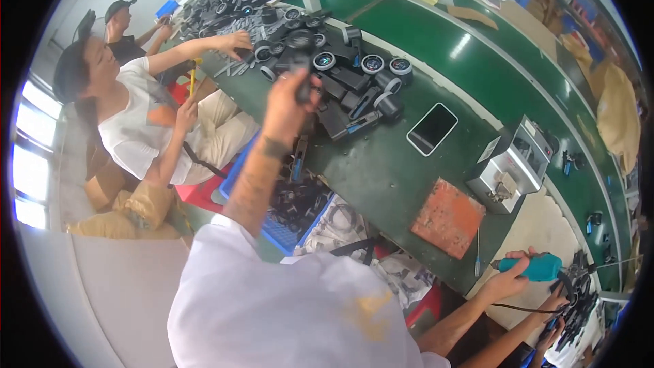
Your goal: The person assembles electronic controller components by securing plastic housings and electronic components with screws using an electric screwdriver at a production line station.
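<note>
My left arm stretches out to the pile at the back of the bench. In its closed hand, my left hand [289,105], is a black part with a round end [300,44], blurred by motion. Around it lie several black housings with round, ringed ends [372,64]. Low at the right, my right hand [512,278] grips a teal power screwdriver [541,267] with a black cord, its dark tip pointing left. Beside that tip, a thin screwdriver [477,252] rests near the bench edge.
A white-edged phone [433,129], a metal-cased device [511,163] and a worn orange pad [448,218] lie on the green bench. A blue crate [279,235] of parts stands below. A person at left [129,95] reaches into the pile; another person's hands [557,300] handle black parts at right.
</note>
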Demonstrator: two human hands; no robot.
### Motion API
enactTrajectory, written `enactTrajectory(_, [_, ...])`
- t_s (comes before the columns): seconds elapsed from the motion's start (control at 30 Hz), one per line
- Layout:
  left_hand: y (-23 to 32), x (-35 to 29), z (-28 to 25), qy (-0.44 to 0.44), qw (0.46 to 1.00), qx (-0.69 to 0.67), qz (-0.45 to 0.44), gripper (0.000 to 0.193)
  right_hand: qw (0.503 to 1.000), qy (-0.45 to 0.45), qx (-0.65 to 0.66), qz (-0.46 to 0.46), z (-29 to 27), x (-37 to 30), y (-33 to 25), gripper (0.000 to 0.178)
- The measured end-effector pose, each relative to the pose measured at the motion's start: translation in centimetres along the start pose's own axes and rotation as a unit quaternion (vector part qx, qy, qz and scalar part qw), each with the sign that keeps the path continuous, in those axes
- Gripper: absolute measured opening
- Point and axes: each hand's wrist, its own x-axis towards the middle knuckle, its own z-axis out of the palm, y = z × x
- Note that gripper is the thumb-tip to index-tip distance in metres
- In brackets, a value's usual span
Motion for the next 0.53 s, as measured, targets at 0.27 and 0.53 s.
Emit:
enactTrajectory(0.27, [1.8,10.9,-5.2,-0.054,0.989,0.137,-0.007,0.089,0.994,-0.059,0.087,0.008,2.1,-0.3,-1.7,0.031])
enactTrajectory(0.53, [-2.3,-6.7,7.3,-0.214,0.758,0.491,0.373,0.051,0.990,-0.028,0.138,0.016,0.2,-0.7,-3.0,0.044])
